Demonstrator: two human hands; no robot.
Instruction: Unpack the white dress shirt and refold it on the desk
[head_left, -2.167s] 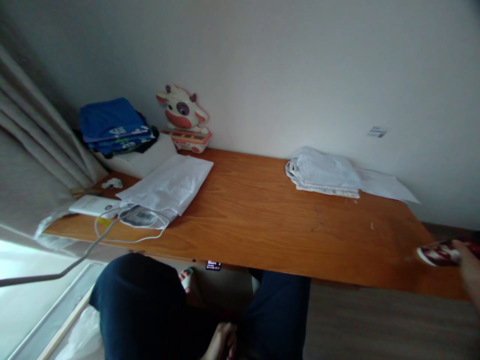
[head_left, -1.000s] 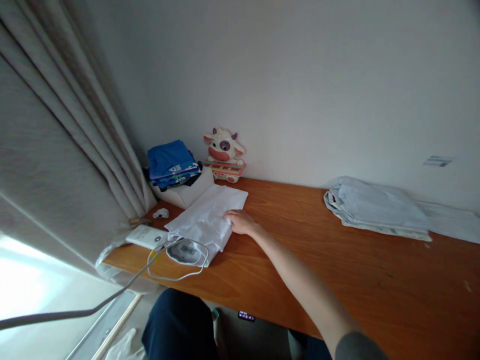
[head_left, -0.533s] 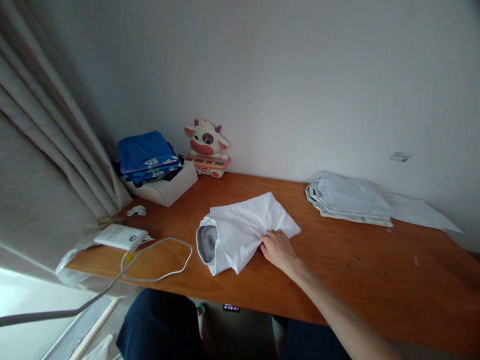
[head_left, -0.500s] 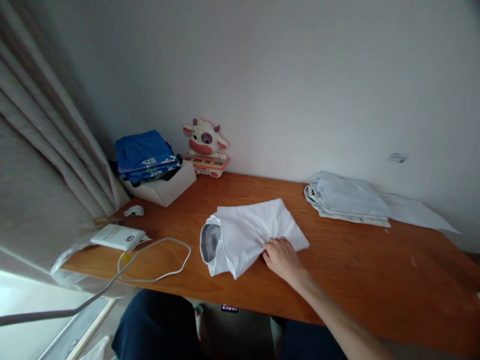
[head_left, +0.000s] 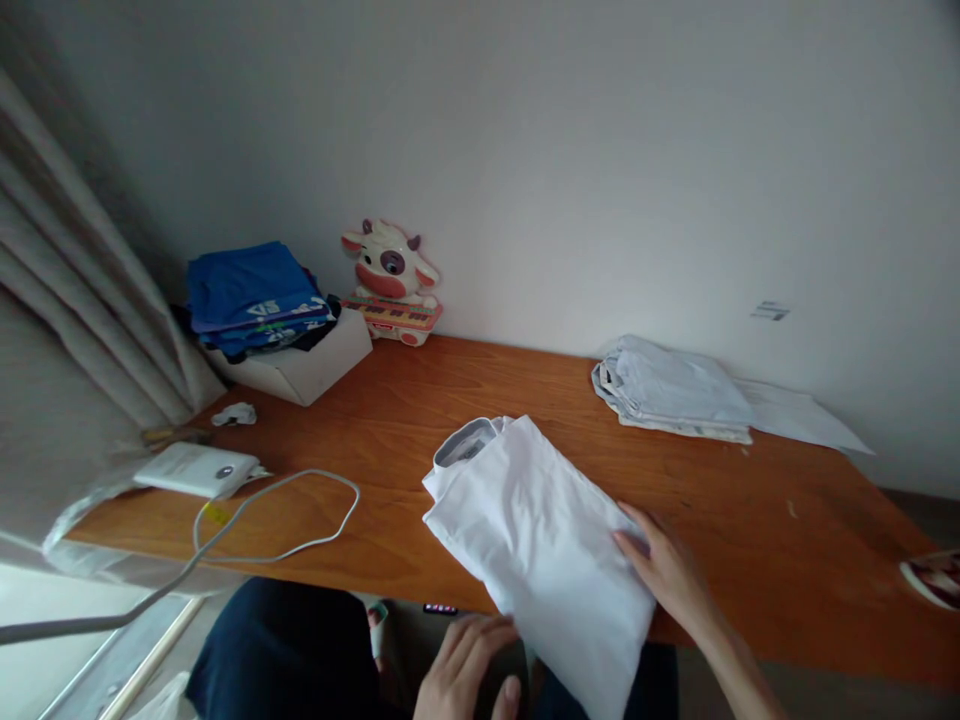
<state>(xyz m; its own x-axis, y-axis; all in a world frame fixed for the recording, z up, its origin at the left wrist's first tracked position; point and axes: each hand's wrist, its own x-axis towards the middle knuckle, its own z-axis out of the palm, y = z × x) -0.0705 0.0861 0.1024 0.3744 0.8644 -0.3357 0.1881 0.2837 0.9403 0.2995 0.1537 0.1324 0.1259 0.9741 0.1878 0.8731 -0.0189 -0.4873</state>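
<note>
A folded white shirt (head_left: pixel 547 540) lies slantwise on the wooden table, its grey-lined collar (head_left: pixel 466 443) towards the back left. Its lower end hangs over the table's front edge, above my lap. My right hand (head_left: pixel 667 575) grips the shirt along its right side, with the fingertips at the cloth's edge. In front of the table, my left hand (head_left: pixel 469 665) is at the shirt's lower left edge. Its fingers are slightly bent and its thumb stands apart. The fingertips reach the cloth's border, and I see nothing held in them.
Folded pale clothes (head_left: pixel 675 385) lie by the wall at the back right. A white box (head_left: pixel 300 370) bears blue clothes (head_left: pixel 255 290), beside a cow toy keyboard (head_left: pixel 394 290). On the left are a white power bank (head_left: pixel 196 468) and a looped cable (head_left: pixel 315 545).
The shirt has turned, its lower end swinging towards me over the table edge. My right hand has moved right, to the shirt's side. My left hand has come into view from below.
</note>
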